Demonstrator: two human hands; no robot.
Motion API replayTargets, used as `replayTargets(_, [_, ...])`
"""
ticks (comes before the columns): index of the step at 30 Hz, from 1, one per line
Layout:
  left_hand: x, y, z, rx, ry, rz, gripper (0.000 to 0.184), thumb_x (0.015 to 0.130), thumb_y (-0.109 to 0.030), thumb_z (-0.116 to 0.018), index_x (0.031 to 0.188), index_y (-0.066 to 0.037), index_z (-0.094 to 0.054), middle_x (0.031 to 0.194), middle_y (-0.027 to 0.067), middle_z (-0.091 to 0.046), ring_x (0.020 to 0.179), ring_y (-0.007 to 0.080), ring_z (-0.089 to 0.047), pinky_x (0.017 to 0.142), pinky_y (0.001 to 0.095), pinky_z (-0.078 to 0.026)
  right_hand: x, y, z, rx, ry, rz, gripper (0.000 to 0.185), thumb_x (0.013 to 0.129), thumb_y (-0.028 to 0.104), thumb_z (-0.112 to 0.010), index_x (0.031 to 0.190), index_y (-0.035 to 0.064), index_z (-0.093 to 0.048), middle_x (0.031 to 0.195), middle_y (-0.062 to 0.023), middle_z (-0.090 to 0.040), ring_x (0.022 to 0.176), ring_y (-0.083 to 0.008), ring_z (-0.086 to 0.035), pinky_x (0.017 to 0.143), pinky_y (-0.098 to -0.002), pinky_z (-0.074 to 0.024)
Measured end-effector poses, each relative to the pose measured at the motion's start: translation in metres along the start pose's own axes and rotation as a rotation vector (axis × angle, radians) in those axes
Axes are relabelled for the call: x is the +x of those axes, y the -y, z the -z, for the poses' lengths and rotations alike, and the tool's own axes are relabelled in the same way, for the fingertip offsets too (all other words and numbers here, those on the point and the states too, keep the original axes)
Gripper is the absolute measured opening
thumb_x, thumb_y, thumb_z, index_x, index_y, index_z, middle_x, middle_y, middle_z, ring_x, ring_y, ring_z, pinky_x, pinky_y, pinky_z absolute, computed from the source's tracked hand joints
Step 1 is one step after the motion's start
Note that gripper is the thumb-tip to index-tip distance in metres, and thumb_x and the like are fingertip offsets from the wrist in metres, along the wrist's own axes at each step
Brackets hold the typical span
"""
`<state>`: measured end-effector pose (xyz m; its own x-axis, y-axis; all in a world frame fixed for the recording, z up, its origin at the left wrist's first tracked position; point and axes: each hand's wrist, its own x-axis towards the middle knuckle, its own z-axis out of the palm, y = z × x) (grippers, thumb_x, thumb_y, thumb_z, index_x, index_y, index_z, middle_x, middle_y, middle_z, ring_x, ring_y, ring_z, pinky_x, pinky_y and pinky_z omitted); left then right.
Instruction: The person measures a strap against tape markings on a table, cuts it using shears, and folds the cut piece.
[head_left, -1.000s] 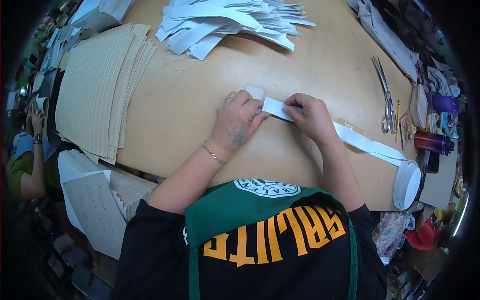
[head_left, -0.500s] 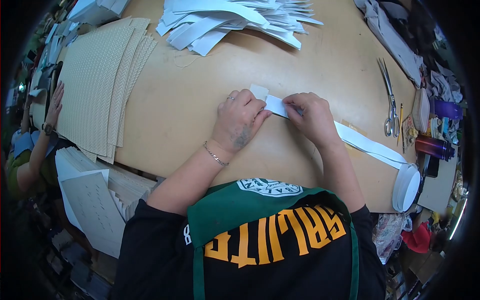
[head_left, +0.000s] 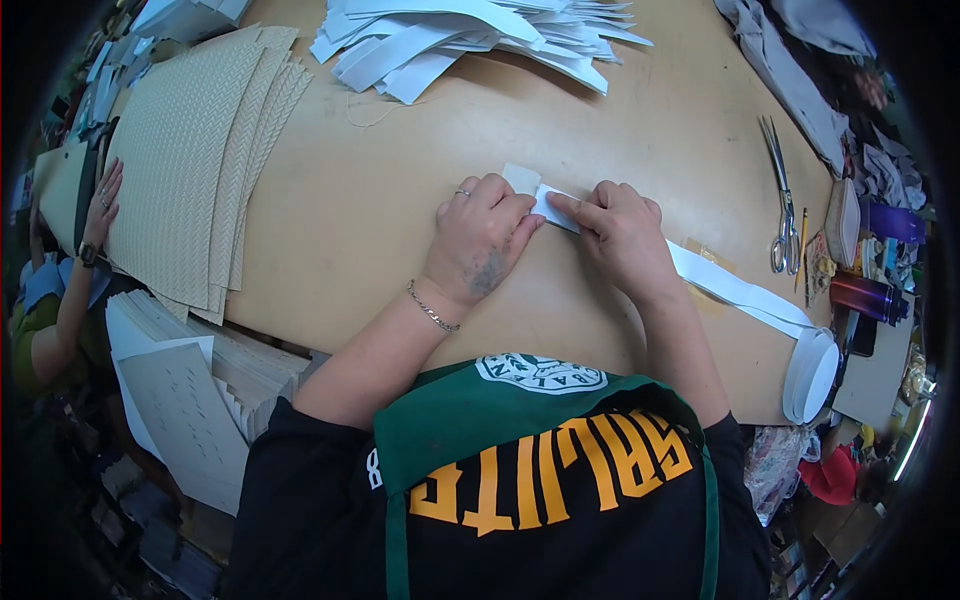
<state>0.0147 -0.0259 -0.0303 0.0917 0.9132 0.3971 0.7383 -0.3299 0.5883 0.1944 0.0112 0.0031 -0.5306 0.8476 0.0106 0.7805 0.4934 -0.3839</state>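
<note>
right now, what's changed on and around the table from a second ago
The right hand seems to have eased its pinch on the white strip; its forefinger now stretches leftward along it, near the end. At far left, a co-worker's hand has come up beside the woven sheets. The left hand, scissors and strip roll look unmoved.

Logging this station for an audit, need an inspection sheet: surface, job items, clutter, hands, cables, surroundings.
Surface: tan tabletop, small marks.
Job items: white strip at the hands; white roll at the table's right.
Clutter: white strip pile, textured sheets, scissors, pencil.
Hands: left hand at the strip's end, grip unclear; right hand has a fingertip on the strip.
Cables: nothing seen.
Surroundings: co-worker's hand by the sheets, bottle at right.
</note>
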Motion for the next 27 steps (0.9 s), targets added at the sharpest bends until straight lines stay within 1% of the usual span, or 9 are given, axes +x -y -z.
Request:
replayTargets(3, [0.0004, -0.0006, 0.0006, -0.007, -0.012, -0.004, 0.014, 0.072, -0.013, -0.072, 0.081, -0.005, -0.065, 0.076, 0.0058, -0.054, 0.072, 0.0231, -0.054, 0.064, 0.0345, -0.044, -0.0022, 0.0005, -0.0025, 0.012, 0.005, -0.018, 0.03, 0.077, 0.009, -0.059, 0.103, 0.0198, -0.068, 0.077, -0.0046, -0.051, 0.079, -0.0222, -0.053, 0.076, -0.0385, -0.0394])
replayTargets(6, [0.0, 0.0002, 0.0013, -0.027, -0.011, -0.006, 0.012, 0.072, -0.01, -0.071, 0.08, -0.004, -0.065, 0.076, 0.0063, -0.054, 0.072, 0.0232, -0.054, 0.064, 0.0346, -0.044, -0.0017, -0.0025, -0.0072, 0.001, -0.094, 0.04, 0.035, 0.075, 0.001, -0.06, 0.103, 0.021, -0.07, 0.071, -0.0034, -0.048, 0.07, -0.0205, -0.05, 0.065, -0.0343, -0.0398])
replayTargets(9, [-0.0007, 0.0022, 0.0023, -0.056, -0.003, -0.021, 0.01, 0.071, -0.007, -0.07, 0.079, -0.004, -0.065, 0.077, 0.0067, -0.054, 0.071, 0.0231, -0.055, 0.062, 0.0343, -0.045, -0.001, -0.0029, -0.005, 0.04, 0.011, -0.032, 0.031, 0.077, 0.006, -0.058, 0.103, 0.019, -0.068, 0.077, -0.0048, -0.051, 0.079, -0.0226, -0.053, 0.076, -0.039, -0.0395])
replayTargets(11, [-0.0012, 0.0041, 0.0026, -0.096, -0.005, -0.034, 0.008, 0.071, -0.005, -0.069, 0.078, -0.003, -0.065, 0.077, 0.007, -0.054, 0.071, 0.023, -0.055, 0.062, 0.0337, -0.045, -0.0007, -0.0011, -0.0042, 0.054, 0.009, -0.018, 0.032, 0.077, 0.006, -0.058, 0.104, 0.0192, -0.068, 0.077, -0.0047, -0.051, 0.079, -0.0224, -0.053, 0.076, -0.0387, -0.0395])
replayTargets(14, [-0.0027, 0.0059, 0.0027, -0.234, -0.026, 0.055, 0.008, 0.07, -0.002, -0.068, 0.077, -0.003, -0.065, 0.077, 0.0075, -0.054, 0.07, 0.0228, -0.055, 0.062, 0.0327, -0.046, -0.0003, 0.0, -0.0034, 0.043, 0.01, -0.01, 0.032, 0.076, 0.007, -0.059, 0.104, 0.0193, -0.068, 0.077, -0.0045, -0.051, 0.079, -0.022, -0.053, 0.076, -0.0384, -0.0395])
replayTargets(20, [-0.0009, 0.0061, 0.0046, -0.133, 0.001, -0.019, 0.01, 0.069, -0.001, -0.068, 0.079, -0.002, -0.065, 0.077, 0.0076, -0.055, 0.072, 0.0234, -0.055, 0.062, 0.0328, -0.046, -0.0004, -0.0002, -0.0034, 0.03, 0.002, -0.008, 0.031, 0.076, 0.007, -0.059, 0.104, 0.0194, -0.068, 0.077, -0.0045, -0.05, 0.079, -0.0218, -0.052, 0.076, -0.0384, -0.0397])
replayTargets(27, [-0.0011, 0.0015, 0.0016, -0.037, -0.015, -0.015, 0.009, 0.069, -0.004, -0.069, 0.078, -0.005, -0.065, 0.076, 0.0056, -0.054, 0.072, 0.0234, -0.053, 0.064, 0.0334, -0.045, -0.0022, -0.0012, -0.0061, 0.03, 0.007, -0.023, 0.033, 0.076, 0.007, -0.059, 0.106, 0.0196, -0.067, 0.078, -0.0054, -0.05, 0.08, -0.0228, -0.052, 0.077, -0.0384, -0.0392])
